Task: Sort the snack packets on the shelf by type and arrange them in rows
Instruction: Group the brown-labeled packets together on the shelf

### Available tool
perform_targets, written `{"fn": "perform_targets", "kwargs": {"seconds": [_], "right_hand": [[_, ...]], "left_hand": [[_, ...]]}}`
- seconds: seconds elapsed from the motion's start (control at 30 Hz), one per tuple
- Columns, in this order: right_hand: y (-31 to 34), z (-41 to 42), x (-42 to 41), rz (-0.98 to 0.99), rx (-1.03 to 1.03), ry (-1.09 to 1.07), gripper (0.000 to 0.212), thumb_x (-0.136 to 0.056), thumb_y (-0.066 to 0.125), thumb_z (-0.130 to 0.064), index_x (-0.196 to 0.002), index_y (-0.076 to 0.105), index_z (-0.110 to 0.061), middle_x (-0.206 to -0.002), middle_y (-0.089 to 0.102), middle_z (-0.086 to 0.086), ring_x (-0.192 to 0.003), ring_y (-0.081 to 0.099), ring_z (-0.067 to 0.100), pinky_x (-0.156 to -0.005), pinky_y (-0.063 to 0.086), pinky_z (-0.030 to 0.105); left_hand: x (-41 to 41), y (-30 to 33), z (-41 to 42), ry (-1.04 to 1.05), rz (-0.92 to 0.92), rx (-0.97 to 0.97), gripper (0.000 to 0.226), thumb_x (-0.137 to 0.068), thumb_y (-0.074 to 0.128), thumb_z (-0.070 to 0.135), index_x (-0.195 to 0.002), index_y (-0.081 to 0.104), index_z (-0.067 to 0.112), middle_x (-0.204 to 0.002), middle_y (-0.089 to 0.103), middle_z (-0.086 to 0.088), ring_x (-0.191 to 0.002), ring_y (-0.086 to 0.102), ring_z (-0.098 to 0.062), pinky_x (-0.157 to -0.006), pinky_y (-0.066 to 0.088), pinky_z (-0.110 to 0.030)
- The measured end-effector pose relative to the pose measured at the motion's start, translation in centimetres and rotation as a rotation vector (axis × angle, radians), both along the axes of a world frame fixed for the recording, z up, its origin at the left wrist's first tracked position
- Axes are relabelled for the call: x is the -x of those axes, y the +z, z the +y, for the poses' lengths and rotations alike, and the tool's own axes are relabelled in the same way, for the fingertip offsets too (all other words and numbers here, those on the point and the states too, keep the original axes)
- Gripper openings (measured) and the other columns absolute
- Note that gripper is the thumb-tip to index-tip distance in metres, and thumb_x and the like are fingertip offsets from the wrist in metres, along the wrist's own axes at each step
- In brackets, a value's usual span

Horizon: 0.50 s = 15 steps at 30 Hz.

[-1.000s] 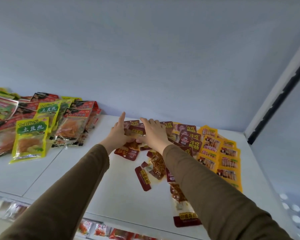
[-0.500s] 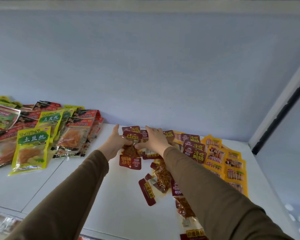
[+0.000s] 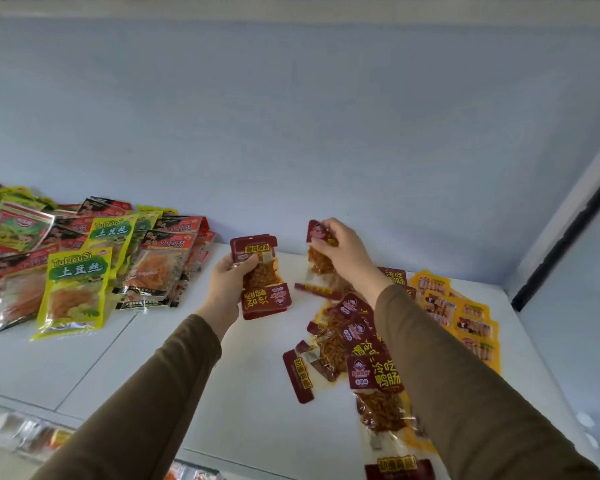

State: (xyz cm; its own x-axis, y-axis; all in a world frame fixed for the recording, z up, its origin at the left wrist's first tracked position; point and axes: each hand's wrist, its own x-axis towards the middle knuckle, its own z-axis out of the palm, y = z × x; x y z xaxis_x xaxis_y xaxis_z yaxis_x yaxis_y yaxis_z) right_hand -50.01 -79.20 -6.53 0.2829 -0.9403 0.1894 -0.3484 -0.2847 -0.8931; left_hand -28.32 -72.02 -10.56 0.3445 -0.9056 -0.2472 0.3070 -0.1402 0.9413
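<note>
The person stands before a white shelf with a pale blue back wall. The loose heap of dark red duck-intestine packets, lying on the shelf under the right forearm, serves here as the landmark.

The left hand is lifted above the shelf, up and to the left of the heap. It grips a small stack of dark red packets; the thumb presses on the front near the top label and the fingers are curled behind. The stack is upright, with yellow characters on both red ends and orange-brown strips visible through the clear middle.

The right hand is above the far end of the heap. Its fingers are curled around the top of another dark red packet, which hangs down from the hand. Whether its lower end touches the packets below cannot be told.

To the right of the heap, just beside it, yellow packets lie in overlapping rows on the shelf. Well apart to the left of the heap lies a larger pile: yellow-green potato-strip packets in front, and red-topped clear packets beside and behind them.

Both sleeves are olive-brown.
</note>
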Motion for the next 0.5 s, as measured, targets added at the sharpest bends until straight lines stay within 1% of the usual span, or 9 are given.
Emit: {"fn": "perform_targets", "kwargs": {"seconds": [0.07,0.13,0.17,0.2,0.27,0.3,0.37,0.43,0.5], "right_hand": [[2.1,0.7,0.1,-0.164,-0.034,0.064,0.023,-0.097,0.069,-0.026,-0.119,0.062,-0.023,-0.111,0.071,-0.005,-0.097,0.072,0.011,-0.08,0.058,0.024],[3.3,1.7,-0.9,-0.273,-0.113,0.168,0.028,-0.093,0.073,-0.027,-0.119,0.063,-0.028,-0.112,0.072,-0.003,-0.096,0.073,0.013,-0.079,0.059,0.025],[3.4,2.2,-1.7,-0.247,-0.127,0.208,0.029,-0.092,0.074,-0.027,-0.119,0.063,-0.029,-0.113,0.071,-0.004,-0.096,0.073,0.014,-0.078,0.059,0.026],[3.2,2.8,-2.6,-0.164,-0.107,0.224,0.03,-0.092,0.074,-0.028,-0.12,0.062,-0.028,-0.114,0.07,-0.005,-0.097,0.072,0.015,-0.079,0.058,0.027],[2.1,3.6,-4.1,0.055,0.014,0.171,0.034,-0.094,0.072,-0.03,-0.126,0.059,-0.027,-0.117,0.063,-0.012,-0.104,0.064,0.011,-0.086,0.054,0.029],[1.6,3.9,-4.5,0.111,0.06,0.119,0.037,-0.094,0.071,-0.031,-0.128,0.058,-0.026,-0.12,0.061,-0.012,-0.108,0.06,0.01,-0.091,0.052,0.031],[0.8,4.4,-5.2,0.103,0.076,0.038,0.043,-0.094,0.072,-0.03,-0.133,0.055,-0.025,-0.13,0.061,-0.007,-0.118,0.057,0.012,-0.098,0.048,0.031],[0.2,5.0,-5.9,0.058,0.061,0.004,0.047,-0.093,0.073,-0.03,-0.135,0.053,-0.022,-0.136,0.06,-0.003,-0.121,0.055,0.013,-0.096,0.044,0.027],[-0.3,5.7,-6.7,-0.032,0.031,-0.024,0.045,-0.093,0.072,-0.027,-0.134,0.055,-0.02,-0.132,0.061,-0.002,-0.12,0.056,0.013,-0.094,0.043,0.023]], "left_hand": [[0.3,0.7,0.6,0.005,-0.002,-0.002,0.027,-0.098,0.069,0.023,-0.125,0.064,0.022,-0.112,0.077,-0.007,-0.099,0.076,-0.032,-0.088,0.061,-0.054],[1.3,1.4,1.1,-0.022,-0.004,-0.008,0.021,-0.102,0.063,0.026,-0.123,0.062,0.024,-0.112,0.077,-0.008,-0.097,0.077,-0.032,-0.087,0.061,-0.054],[1.8,1.8,1.3,-0.044,0.022,-0.003,0.019,-0.104,0.06,0.027,-0.123,0.061,0.023,-0.112,0.077,-0.01,-0.096,0.077,-0.033,-0.086,0.062,-0.054],[2.3,2.2,1.5,-0.074,0.053,0.0,0.02,-0.106,0.055,0.028,-0.124,0.061,0.021,-0.11,0.077,-0.011,-0.095,0.077,-0.033,-0.086,0.062,-0.054],[2.9,2.9,1.9,-0.116,0.092,-0.022,0.029,-0.108,0.048,0.037,-0.127,0.06,0.018,-0.111,0.077,-0.012,-0.098,0.077,-0.034,-0.092,0.059,-0.055],[2.9,3.2,2.2,-0.13,0.125,-0.043,0.037,-0.107,0.047,0.044,-0.129,0.06,0.017,-0.114,0.076,-0.013,-0.101,0.076,-0.035,-0.097,0.057,-0.057],[2.5,3.4,2.9,-0.192,0.195,-0.069,0.056,-0.101,0.047,0.061,-0.132,0.062,0.016,-0.122,0.073,-0.016,-0.109,0.072,-0.038,-0.103,0.052,-0.058],[2.2,3.1,3.7,-0.316,0.127,-0.031,0.066,-0.092,0.061,0.065,-0.138,0.055,0.019,-0.13,0.07,-0.016,-0.113,0.071,-0.037,-0.1,0.055,-0.053],[2.2,2.6,4.5,-0.367,0.056,0.001,0.078,-0.079,0.084,0.049,-0.142,0.044,0.025,-0.134,0.065,-0.014,-0.11,0.073,-0.034,-0.089,0.06,-0.046]]}}
